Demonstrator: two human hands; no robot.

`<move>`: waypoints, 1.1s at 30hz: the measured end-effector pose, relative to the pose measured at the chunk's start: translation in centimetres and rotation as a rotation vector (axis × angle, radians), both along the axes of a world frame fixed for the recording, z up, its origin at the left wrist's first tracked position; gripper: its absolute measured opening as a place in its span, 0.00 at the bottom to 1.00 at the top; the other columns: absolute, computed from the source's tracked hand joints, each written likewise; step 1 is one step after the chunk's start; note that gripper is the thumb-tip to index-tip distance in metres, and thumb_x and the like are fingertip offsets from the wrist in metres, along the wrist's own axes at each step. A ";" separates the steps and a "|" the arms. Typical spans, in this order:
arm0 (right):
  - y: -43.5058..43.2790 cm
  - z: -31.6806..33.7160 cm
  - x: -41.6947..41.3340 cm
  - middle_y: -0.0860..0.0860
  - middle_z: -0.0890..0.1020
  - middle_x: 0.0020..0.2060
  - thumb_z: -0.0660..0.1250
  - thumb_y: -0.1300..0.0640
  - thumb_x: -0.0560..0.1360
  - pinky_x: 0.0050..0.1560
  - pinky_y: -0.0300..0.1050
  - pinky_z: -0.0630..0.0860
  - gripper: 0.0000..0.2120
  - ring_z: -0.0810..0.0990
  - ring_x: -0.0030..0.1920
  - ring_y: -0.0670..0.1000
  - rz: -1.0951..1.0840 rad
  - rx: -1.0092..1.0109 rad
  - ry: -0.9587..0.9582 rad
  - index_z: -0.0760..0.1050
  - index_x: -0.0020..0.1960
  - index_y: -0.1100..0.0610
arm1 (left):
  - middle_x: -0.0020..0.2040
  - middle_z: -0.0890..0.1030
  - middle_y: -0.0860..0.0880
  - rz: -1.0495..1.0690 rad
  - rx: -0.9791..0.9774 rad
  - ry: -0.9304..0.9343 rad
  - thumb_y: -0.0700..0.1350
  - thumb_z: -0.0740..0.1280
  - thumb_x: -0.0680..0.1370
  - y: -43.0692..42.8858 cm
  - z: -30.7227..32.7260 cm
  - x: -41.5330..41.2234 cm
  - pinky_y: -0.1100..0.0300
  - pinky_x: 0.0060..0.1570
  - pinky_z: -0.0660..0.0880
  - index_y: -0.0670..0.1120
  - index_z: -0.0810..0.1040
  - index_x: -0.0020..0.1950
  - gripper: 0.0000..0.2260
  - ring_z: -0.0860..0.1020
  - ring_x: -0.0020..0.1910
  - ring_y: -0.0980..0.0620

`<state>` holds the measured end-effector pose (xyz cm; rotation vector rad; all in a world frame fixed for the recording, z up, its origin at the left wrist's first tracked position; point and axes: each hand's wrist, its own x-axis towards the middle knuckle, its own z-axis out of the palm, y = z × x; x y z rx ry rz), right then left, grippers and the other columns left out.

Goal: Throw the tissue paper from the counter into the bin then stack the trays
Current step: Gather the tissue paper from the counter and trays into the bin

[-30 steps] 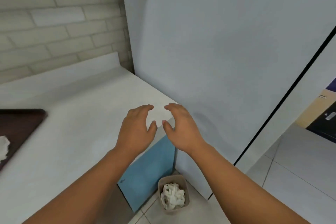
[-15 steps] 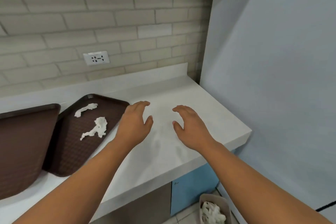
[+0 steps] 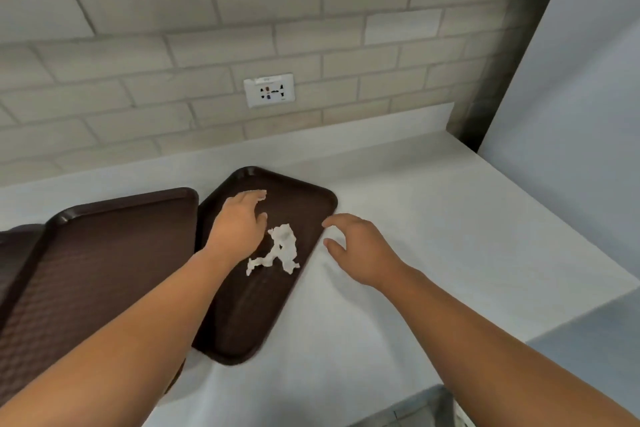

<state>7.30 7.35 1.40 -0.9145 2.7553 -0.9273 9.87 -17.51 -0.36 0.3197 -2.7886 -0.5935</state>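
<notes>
So both hands are out over the counter [image 3: 433,225], apart from each other and holding nothing. The left hand [image 3: 239,225] is palm-down above the far half of a brown tray [image 3: 249,315], fingers stretched out loosely; can't tell if it's actually touching the tray. The crumpled white tissue paper [image 3: 280,248] lies on that same tray, right beside the left hand's thumb side and between the two hands. The right hand [image 3: 360,246] hangs over the white counter just off the tray's right edge, fingers loosely curled, close to the tissue but not on it. Left of the left forearm there's a second brown tray [image 3: 104,270], butted against the first. Beyond both hands is a brick wall with a white power outlet [image 3: 269,90].
</notes>
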 end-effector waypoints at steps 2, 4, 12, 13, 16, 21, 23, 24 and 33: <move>-2.6 -0.7 -0.5 0.49 0.77 0.65 0.65 0.54 0.79 0.65 0.37 0.67 0.16 0.74 0.65 0.49 -0.015 0.001 -0.032 0.74 0.66 0.53 | 0.69 0.74 0.46 0.007 -0.009 -0.048 0.43 0.67 0.78 -3.1 -1.2 -1.4 0.52 0.69 0.67 0.46 0.72 0.70 0.20 0.69 0.69 0.44; -4.7 -1.4 -0.9 0.48 0.77 0.65 0.65 0.53 0.79 0.64 0.38 0.69 0.16 0.75 0.63 0.49 -0.020 0.030 -0.048 0.74 0.67 0.53 | 0.68 0.75 0.45 0.001 -0.022 -0.085 0.44 0.67 0.77 -5.5 -2.3 -3.0 0.50 0.68 0.68 0.45 0.73 0.70 0.20 0.71 0.68 0.43; -9.6 -3.5 -2.9 0.49 0.71 0.70 0.70 0.50 0.75 0.69 0.45 0.68 0.30 0.70 0.69 0.52 0.061 0.230 -0.112 0.65 0.74 0.53 | 0.72 0.68 0.41 -0.041 -0.116 -0.308 0.46 0.65 0.78 -9.4 -4.5 -8.6 0.48 0.69 0.66 0.46 0.65 0.75 0.25 0.70 0.67 0.39; -10.0 -3.7 -3.2 0.50 0.69 0.71 0.70 0.50 0.74 0.70 0.46 0.67 0.32 0.68 0.70 0.53 0.068 0.261 -0.116 0.63 0.75 0.53 | 0.72 0.67 0.41 -0.035 -0.117 -0.331 0.46 0.64 0.79 -9.6 -4.7 -9.0 0.48 0.69 0.65 0.46 0.64 0.75 0.25 0.69 0.67 0.38; -11.2 -4.3 -4.2 0.50 0.69 0.71 0.70 0.49 0.74 0.69 0.49 0.67 0.32 0.65 0.70 0.54 0.088 0.370 -0.081 0.63 0.75 0.52 | 0.70 0.68 0.40 -0.019 -0.116 -0.369 0.46 0.63 0.79 -10.8 -5.9 -9.9 0.45 0.66 0.68 0.48 0.63 0.75 0.24 0.70 0.65 0.37; -12.2 -5.9 -5.6 0.50 0.74 0.62 0.68 0.48 0.76 0.62 0.50 0.69 0.23 0.69 0.63 0.54 0.102 0.537 -0.028 0.71 0.69 0.49 | 0.61 0.74 0.42 -0.023 -0.073 -0.280 0.47 0.63 0.80 -11.3 -6.9 -10.0 0.52 0.52 0.71 0.50 0.74 0.68 0.16 0.75 0.56 0.41; -12.6 -6.4 -5.9 0.50 0.75 0.60 0.66 0.50 0.77 0.60 0.49 0.71 0.18 0.70 0.61 0.54 0.094 0.530 -0.049 0.74 0.66 0.49 | 0.57 0.75 0.42 -0.053 -0.069 -0.256 0.45 0.63 0.80 -11.1 -7.0 -10.2 0.57 0.46 0.67 0.49 0.79 0.62 0.12 0.76 0.52 0.42; -12.8 -6.5 -6.0 0.51 0.77 0.58 0.65 0.51 0.78 0.60 0.49 0.72 0.16 0.72 0.60 0.54 0.092 0.537 -0.051 0.76 0.65 0.50 | 0.55 0.76 0.43 -0.065 -0.062 -0.247 0.44 0.63 0.80 -11.1 -7.1 -10.2 0.58 0.45 0.66 0.48 0.81 0.59 0.10 0.77 0.51 0.43; -12.4 -5.1 -6.5 0.55 0.74 0.53 0.57 0.59 0.82 0.51 0.40 0.73 0.12 0.77 0.47 0.52 -0.137 0.157 -0.080 0.78 0.56 0.62 | 0.53 0.81 0.46 0.026 0.234 -0.077 0.46 0.56 0.84 -9.4 -4.2 -9.3 0.58 0.50 0.70 0.45 0.76 0.60 0.12 0.78 0.52 0.47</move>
